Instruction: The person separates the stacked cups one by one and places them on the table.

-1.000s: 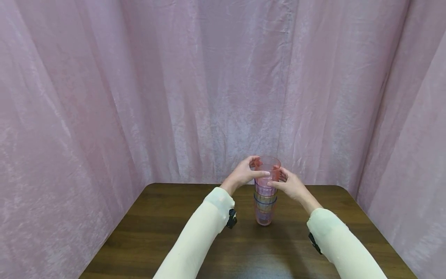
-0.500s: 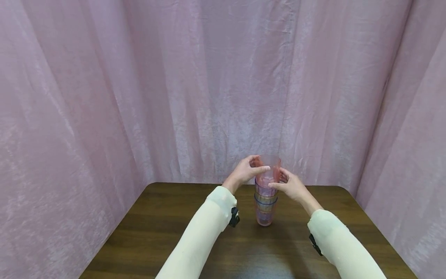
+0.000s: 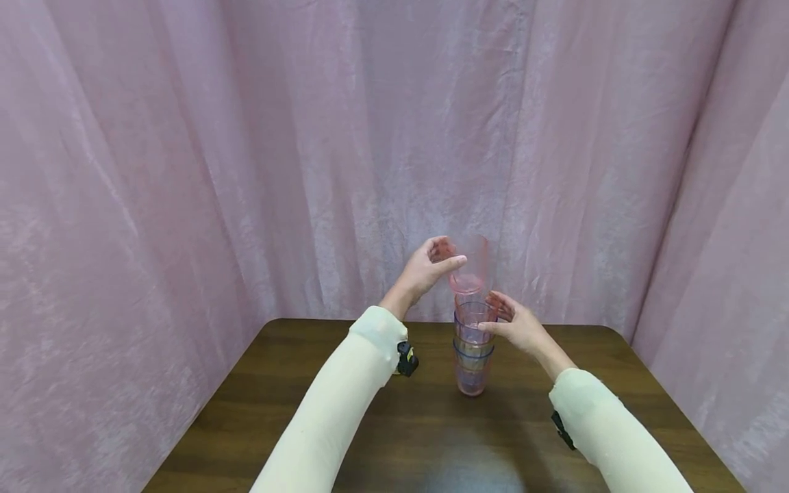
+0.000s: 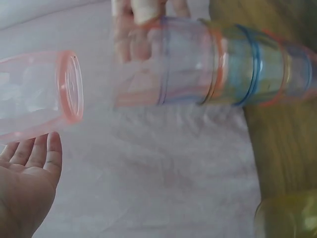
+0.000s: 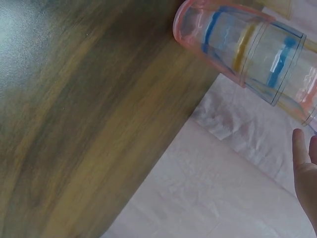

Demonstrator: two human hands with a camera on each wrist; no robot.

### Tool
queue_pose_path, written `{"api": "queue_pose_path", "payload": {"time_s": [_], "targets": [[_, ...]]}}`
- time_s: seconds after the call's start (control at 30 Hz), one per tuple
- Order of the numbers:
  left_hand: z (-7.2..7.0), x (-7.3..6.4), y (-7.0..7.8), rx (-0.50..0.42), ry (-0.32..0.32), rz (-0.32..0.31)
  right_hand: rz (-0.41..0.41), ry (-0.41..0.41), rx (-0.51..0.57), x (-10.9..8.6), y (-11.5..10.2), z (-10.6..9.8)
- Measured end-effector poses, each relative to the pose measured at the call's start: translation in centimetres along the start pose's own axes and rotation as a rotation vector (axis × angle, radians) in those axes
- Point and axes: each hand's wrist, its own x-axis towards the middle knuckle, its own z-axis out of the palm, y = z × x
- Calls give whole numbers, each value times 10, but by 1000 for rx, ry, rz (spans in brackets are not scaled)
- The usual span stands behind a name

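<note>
In the head view my left hand [image 3: 425, 266] holds a clear pink plastic cup [image 3: 476, 263] by its side, thumb in front and fingers behind. The cup hangs just above a tall upright stack of nested clear cups [image 3: 473, 359] with pink, blue and yellow tints. My right hand [image 3: 518, 327] grips the stack near its top, thumb at the front and fingers at the back. The left wrist view has the pink cup's base [image 4: 72, 87] apart from the stack [image 4: 233, 64]. In the right wrist view the stack's foot [image 5: 183, 25] meets the table.
The stack stands on a dark wooden table [image 3: 296, 383] with pink curtains [image 3: 394, 171] behind and at both sides. A yellowish clear object [image 4: 290, 215] is cut off at the corner of the left wrist view. Black devices [image 3: 407, 359] sit at the wrists.
My left hand has risen, drawing the pink cup up out of the top of the stack. My right hand stays at the stack, nearly where it was.
</note>
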Motion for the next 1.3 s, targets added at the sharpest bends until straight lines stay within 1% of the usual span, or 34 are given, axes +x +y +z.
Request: {"api": "queue_pose_path", "payload": {"time_s": [0.1, 0.2, 0.33, 0.5, 0.7, 0.87, 1.03, 1.2, 1.3], "targets": [[-12, 1, 5, 1, 21, 14, -9, 0, 0, 1, 1, 0], [-25, 1, 6, -2, 56, 20, -2, -9, 9, 1, 1, -1], [-43, 2, 4, -12, 109, 25, 17, -15, 13, -1, 1, -2], [-67, -1, -1, -5, 168, 15, 7, -20, 17, -1, 1, -1], [-92, -8, -13, 41, 209, -21, 13, -9, 7, -5, 3, -4], [-112, -16, -22, 92, 270, -62, 27, -4, -1, -8, 4, -7], [-131, -26, -33, 165, 303, -123, 36, 1, -14, -8, 5, -10], [-147, -37, -48, 175, 320, -170, 28, -8, -25, -8, 7, -10], [-155, -45, -59, 185, 341, -194, 23, -13, -26, -7, 5, -7]]}}
